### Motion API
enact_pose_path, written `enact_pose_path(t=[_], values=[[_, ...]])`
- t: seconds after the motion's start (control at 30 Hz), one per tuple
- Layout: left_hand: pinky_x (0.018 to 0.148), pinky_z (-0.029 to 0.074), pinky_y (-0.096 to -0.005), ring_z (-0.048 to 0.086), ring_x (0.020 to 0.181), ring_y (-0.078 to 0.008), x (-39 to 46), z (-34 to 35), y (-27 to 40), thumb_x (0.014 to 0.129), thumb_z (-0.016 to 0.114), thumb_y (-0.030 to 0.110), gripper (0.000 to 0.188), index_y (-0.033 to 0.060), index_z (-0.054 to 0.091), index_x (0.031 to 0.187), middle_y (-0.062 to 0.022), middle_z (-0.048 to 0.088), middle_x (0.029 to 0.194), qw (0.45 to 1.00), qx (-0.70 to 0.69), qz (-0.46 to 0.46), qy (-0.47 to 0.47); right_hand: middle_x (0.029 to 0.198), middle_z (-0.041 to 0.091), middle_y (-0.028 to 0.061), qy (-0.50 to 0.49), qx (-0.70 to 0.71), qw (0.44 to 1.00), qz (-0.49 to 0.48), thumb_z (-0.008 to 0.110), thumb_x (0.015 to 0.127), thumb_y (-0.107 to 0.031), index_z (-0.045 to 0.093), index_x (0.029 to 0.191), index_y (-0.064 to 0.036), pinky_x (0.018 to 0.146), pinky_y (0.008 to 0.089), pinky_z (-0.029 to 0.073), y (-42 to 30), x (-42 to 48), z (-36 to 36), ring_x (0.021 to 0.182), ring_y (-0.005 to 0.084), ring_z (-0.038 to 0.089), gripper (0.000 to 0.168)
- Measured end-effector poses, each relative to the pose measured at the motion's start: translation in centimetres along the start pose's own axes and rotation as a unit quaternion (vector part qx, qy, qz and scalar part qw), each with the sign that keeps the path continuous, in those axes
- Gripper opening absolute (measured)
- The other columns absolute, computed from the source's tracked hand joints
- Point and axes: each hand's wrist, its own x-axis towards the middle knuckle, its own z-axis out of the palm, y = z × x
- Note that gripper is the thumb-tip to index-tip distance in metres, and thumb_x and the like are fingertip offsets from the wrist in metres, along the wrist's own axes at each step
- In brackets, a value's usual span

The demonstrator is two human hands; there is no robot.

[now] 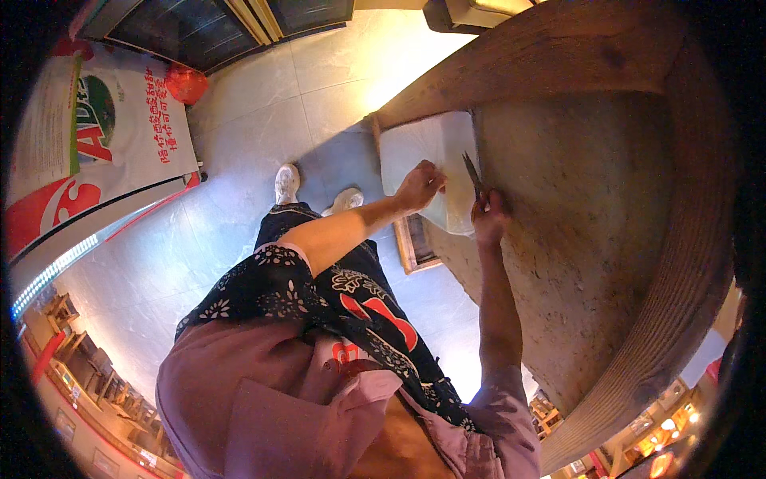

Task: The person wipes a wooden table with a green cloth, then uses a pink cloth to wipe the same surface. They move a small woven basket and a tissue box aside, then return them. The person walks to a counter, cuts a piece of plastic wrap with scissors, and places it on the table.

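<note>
My right hand [491, 217] grips a pair of dark-bladed scissors [473, 170], with the tips pointing away from me. Close by, my left hand [422, 187] is held over a whitish, slightly see-through sheet [419, 138]. Its fingers are curled and pinched together; whether something thin is between them is too small to tell. The sheet lies against a rough grey-brown wall panel [574, 197], and the scissors overlap its right edge. Under the sheet's near end, a small wooden frame [409, 251] shows.
Thick wooden beams [634, 359] border the panel on the right. On the left stands a display cabinet [108, 120] with printed writing, and a red round object [187, 84] beside it. Glass doors [191, 30] are at the top. Grey tiled floor [239, 143] surrounds my white shoes [287, 182].
</note>
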Motion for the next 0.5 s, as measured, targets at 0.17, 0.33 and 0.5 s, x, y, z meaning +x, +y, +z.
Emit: enact_pose_path(t=[0.17,0.33,0.5], values=[[0.083,0.043,-0.0387,0.054,0.094,-0.0284,-1.2,0.6,1.8,0.089,0.052,0.024,0.030,0.0037,0.065,0.071,-0.0124,0.062,0.078,0.987,-0.127,-0.096,0.029,0.071,0.057,0.0112,-0.014,0.007,1.000,0.001,0.064,0.069,-0.012,0.056,0.078,-0.009,0.054,0.0412,0.046,1.4,-1.5,0.9,0.062,0.0315,0.056,0.013],[0.085,0.043,-0.0402,0.055,0.094,-0.0294,-2.3,3.5,-2.2,0.090,0.052,0.026,0.033,0.0050,0.066,0.069,-0.0124,0.065,0.081,0.982,-0.143,-0.116,0.028,0.070,0.057,0.0100,-0.037,0.034,0.998,-0.046,0.066,0.068,-0.012,0.056,0.079,-0.008,0.056,0.0406,0.047,-0.1,-0.6,-0.3,0.063,0.0301,0.057,0.015],[0.083,0.044,-0.0410,0.056,0.090,-0.0292,-1.6,3.5,0.2,0.089,0.053,0.027,0.034,0.0058,0.067,0.067,-0.0113,0.066,0.080,0.996,0.049,-0.073,-0.010,0.065,0.056,0.0097,0.005,0.005,1.000,0.000,0.066,0.071,-0.007,0.055,0.073,-0.007,0.053,0.0407,0.044,-0.8,-1.3,-1.1,0.060,0.0301,0.056,0.011]])
